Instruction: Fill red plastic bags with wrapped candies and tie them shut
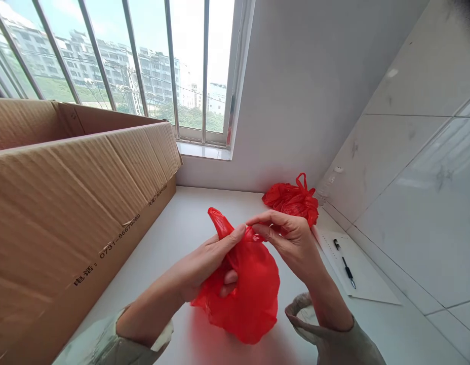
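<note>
A thin red plastic bag (258, 289) bulges below my hands, over the white tabletop. My left hand (216, 261) is closed around its gathered neck, the thumb on top and some fingertips showing underneath. One handle loop of the bag pokes up past the left thumb. With thumb and forefinger, my right hand (286, 235) pinches a twisted bit of the same bag just beside the left thumb tip. What the bag holds, if anything, cannot be made out through the plastic.
A large open cardboard box (86, 203) fills the left side. Against the back wall lies another crumpled red bag (291, 197), with a clear plastic bottle (329, 182) beside it. At right, white paper (364, 279) carries a black pen (348, 271) and its cap (336, 244). A barred window is behind.
</note>
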Demonstrator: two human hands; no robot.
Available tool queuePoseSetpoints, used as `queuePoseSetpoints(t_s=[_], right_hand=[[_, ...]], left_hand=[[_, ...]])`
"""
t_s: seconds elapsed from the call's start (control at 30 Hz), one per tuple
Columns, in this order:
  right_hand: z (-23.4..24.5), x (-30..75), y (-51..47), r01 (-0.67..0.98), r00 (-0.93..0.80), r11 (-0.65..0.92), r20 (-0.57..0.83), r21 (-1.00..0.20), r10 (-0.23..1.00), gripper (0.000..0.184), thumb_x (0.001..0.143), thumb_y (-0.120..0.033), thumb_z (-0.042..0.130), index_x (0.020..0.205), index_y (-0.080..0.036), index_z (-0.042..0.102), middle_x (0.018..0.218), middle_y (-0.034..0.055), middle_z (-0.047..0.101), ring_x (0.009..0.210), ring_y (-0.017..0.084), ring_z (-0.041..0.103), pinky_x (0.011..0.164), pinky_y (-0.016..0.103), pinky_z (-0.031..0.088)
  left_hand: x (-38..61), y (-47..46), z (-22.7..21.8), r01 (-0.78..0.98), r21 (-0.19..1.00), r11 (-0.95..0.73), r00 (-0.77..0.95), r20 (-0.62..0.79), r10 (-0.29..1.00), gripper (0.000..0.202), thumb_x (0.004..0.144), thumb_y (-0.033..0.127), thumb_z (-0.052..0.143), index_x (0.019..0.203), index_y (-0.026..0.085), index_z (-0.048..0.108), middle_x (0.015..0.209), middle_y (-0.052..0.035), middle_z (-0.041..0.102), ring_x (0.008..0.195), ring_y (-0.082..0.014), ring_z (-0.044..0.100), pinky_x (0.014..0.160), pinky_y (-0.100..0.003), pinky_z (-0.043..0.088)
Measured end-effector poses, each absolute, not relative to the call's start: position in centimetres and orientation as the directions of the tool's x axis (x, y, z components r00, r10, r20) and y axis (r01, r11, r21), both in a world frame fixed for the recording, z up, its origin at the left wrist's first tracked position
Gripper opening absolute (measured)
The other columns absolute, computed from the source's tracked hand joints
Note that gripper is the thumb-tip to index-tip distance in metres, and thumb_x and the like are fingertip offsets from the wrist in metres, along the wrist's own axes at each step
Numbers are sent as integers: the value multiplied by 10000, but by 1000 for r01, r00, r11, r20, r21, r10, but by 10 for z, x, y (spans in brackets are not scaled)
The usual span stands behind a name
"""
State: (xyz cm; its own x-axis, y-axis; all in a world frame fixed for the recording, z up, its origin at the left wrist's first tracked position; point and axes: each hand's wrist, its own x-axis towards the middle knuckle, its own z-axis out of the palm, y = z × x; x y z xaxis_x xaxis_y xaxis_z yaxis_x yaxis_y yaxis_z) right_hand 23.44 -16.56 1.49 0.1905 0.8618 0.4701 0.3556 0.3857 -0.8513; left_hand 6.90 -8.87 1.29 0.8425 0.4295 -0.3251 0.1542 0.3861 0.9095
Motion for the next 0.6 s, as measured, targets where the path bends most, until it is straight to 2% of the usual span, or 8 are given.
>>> queuePoseSetpoints(t_s=[0.07, 0.13, 0.2, 0.3, 0.37, 0.47, 0.53, 0.6], right_hand=[[16, 229, -170, 389, 313, 404, 531, -828, 788, 96, 889, -211, 665, 905, -253, 750, 827, -34, 733, 748, 112, 680, 697, 220, 566], [19, 222, -177, 437, 335, 452, 606, -778, 721, 102, 879, -181, 675, 902, -258, 736, 827, -37, 740, 753, 118, 688, 698, 225, 572], [24, 217, -185, 480, 208, 497, 644, -723, 736, 116, 883, -162, 667, 915, -258, 725, 822, -33, 745, 730, 126, 690, 709, 249, 576], [30, 219, -195, 553, -101, 518, 564, -653, 819, 151, 895, -130, 640, 925, -253, 723, 857, -16, 747, 739, 139, 688, 710, 273, 568], [32, 225, -196, 573, -179, 518, 521, -635, 835, 125, 880, -136, 666, 888, -248, 722, 840, -18, 738, 731, 135, 676, 697, 264, 556], [30, 235, -190, 507, -25, 525, 597, -684, 802, 50, 872, -216, 703, 895, -261, 706, 862, -22, 723, 822, 136, 669, 762, 256, 546], [26, 238, -181, 428, 55, 507, 581, -748, 812, 140, 925, -305, 641, 1058, -285, 683, 1078, -1, 705, 1022, 151, 646, 897, 278, 522], [20, 238, -172, 305, -24, 445, 460, -842, 888, 305, 995, -404, 501, 1265, -298, 594, 1242, 26, 649, 1134, 162, 613, 969, 306, 494]], left_hand=[[70, -83, 11, 107, 884, 456, 862, -311, 400, 474, 886, 607, 584, 773, 147, 598, 536, -11, 569, 429, -98, 491, 463, -189, 390], [70, -79, 12, -6, 872, 489, 885, -223, 408, 353, 910, 507, 620, 909, 155, 631, 671, -35, 657, 498, -90, 550, 524, -169, 432], [69, -77, 15, -80, 853, 515, 895, -166, 415, 230, 914, 411, 659, 1002, 201, 620, 791, -23, 680, 579, -86, 584, 566, -159, 454], [66, -75, 20, -86, 872, 481, 918, -119, 378, 188, 876, 326, 726, 881, 178, 611, 819, -9, 655, 661, -97, 598, 587, -168, 475], [64, -74, 23, -100, 915, 391, 931, -53, 361, 197, 829, 255, 771, 822, 156, 600, 793, -6, 644, 663, -97, 590, 578, -164, 461], [61, -73, 24, -68, 962, 264, 953, -16, 304, 159, 816, 173, 748, 825, 152, 591, 783, 1, 630, 672, -94, 571, 596, -168, 437], [59, -75, 25, -36, 993, 111, 963, 5, 269, 132, 825, 109, 682, 805, 161, 562, 768, 18, 598, 679, -90, 538, 613, -178, 421], [55, -77, 26, -17, 990, -141, 963, 54, 262, 158, 826, 55, 607, 783, 177, 516, 767, 29, 572, 694, -95, 515, 633, -193, 410]])
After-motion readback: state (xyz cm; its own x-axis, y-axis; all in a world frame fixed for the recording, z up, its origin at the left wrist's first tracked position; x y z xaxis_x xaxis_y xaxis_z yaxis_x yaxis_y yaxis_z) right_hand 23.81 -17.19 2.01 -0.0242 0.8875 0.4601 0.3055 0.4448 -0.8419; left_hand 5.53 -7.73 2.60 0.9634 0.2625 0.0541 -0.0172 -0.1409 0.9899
